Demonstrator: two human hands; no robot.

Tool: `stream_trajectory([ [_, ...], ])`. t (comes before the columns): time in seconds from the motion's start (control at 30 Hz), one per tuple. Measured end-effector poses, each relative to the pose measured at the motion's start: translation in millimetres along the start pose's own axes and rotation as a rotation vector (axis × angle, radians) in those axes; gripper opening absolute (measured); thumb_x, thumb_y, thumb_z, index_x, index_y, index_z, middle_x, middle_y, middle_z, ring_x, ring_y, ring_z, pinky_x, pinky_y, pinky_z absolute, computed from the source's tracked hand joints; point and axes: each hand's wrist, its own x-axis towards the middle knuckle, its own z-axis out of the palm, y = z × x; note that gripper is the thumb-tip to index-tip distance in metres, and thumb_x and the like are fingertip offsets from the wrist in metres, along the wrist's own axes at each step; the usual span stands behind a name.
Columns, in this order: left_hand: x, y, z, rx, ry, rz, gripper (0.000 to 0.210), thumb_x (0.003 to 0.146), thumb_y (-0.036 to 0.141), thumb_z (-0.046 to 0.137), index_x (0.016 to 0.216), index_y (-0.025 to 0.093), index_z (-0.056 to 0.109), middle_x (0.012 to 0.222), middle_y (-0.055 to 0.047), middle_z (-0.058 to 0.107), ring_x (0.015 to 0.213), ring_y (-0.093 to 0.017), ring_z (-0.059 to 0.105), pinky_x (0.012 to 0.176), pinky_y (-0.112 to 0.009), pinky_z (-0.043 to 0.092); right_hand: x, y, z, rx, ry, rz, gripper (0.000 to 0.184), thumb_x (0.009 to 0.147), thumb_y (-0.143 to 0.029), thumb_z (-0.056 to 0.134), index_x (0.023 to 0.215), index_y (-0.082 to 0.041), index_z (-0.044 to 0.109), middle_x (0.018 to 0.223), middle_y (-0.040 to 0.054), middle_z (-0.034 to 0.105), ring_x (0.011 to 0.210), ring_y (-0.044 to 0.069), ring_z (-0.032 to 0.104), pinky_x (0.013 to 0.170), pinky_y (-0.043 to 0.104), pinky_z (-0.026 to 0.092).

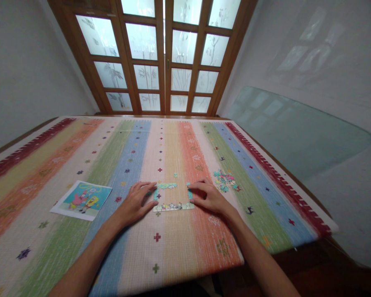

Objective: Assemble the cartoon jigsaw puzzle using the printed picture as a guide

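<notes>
Head view: my left hand [139, 200] half-spread, fingertips at far left corner, thumb at near left corner of the unfinished rectangular border of multicoloured jigsaw pieces [173, 207]. My right hand [208, 196], also half-spread, touches its right side with fingertips and thumb. Border lies flat on striped multicoloured cloth [179, 247] in front of me, long axis left-right, gap in far edge toward the right.

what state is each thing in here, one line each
puzzle border: partly assembled, gap in the far edge
puzzle pile: loose, heaped
single piece: loose, apart
printed picture: flat, face up
tablecloth: spread out
left hand: fingers spread at the border's left side
right hand: likewise at its right
</notes>
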Motion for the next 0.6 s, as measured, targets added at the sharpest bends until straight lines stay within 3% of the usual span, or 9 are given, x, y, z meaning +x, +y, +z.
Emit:
stream_trajectory([
  [0.37,1.4,3.1,-2.9,0.006,0.008,-0.006,0.042,0.098,0.038,0.059,0.138,0.025,0.055,0.133,-0.011,0.064,0.126,-0.031,0.057,0.109,-0.052,0.046,1.0,-0.1,0.9,0.008,0.004,-0.033,0.033,0.086,-0.031,0.080,0.117,-0.024,0.075,0.113,0.0098,0.076,0.108,0.027,0.063,0.095,0.048,0.052],
  [0.6,-1.6,-12.3,-20.7,0.071,0.108,-0.032,0.041,0.096,0.041,0.059,0.134,0.025,0.058,0.133,-0.012,0.066,0.125,-0.031,0.059,0.108,-0.054,0.046,3.0,-4.8,-0.9,0.003,0.062,-0.056,0.024,0.089,-0.032,0.074,0.112,-0.025,0.077,0.115,0.0100,0.078,0.108,0.028,0.066,0.097,0.050,0.051],
])
